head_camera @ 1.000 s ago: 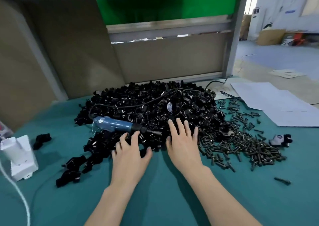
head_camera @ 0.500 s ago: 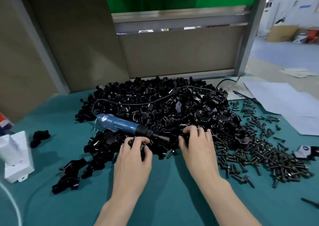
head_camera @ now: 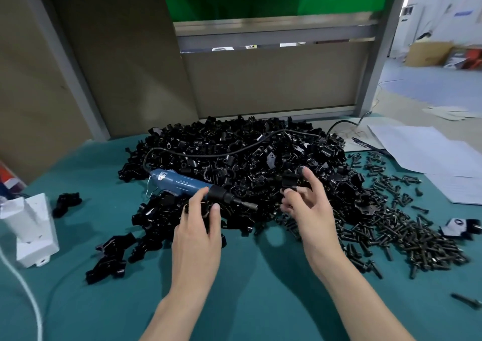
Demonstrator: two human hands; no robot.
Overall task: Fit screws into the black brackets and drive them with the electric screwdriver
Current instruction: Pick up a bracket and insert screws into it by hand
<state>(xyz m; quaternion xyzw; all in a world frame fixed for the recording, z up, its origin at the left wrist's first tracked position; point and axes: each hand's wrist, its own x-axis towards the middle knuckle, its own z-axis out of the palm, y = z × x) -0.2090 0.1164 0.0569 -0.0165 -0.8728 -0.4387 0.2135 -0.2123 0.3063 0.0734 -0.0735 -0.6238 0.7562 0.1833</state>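
Observation:
A big heap of black brackets (head_camera: 234, 155) covers the middle of the green table. A blue electric screwdriver (head_camera: 182, 184) lies on the heap's near left side, its black tip pointing right. My left hand (head_camera: 198, 233) is just in front of the tool, fingers curled round a black bracket (head_camera: 194, 211) at the heap's edge. My right hand (head_camera: 310, 207) is raised above the heap's front edge and pinches another black bracket (head_camera: 293, 180) between thumb and fingers. A spread of dark screws (head_camera: 407, 239) lies to the right of the heap.
The screwdriver's black cable (head_camera: 234, 149) loops over the heap toward the back right. A white box (head_camera: 34, 228) stands at the left edge with a white cord. White paper sheets (head_camera: 422, 150) lie at the far right. A few loose brackets (head_camera: 112, 260) lie front left.
My right hand has lifted off the heap with a bracket pinched in it. My left hand has closed on a bracket by the screwdriver. The view has moved closer.

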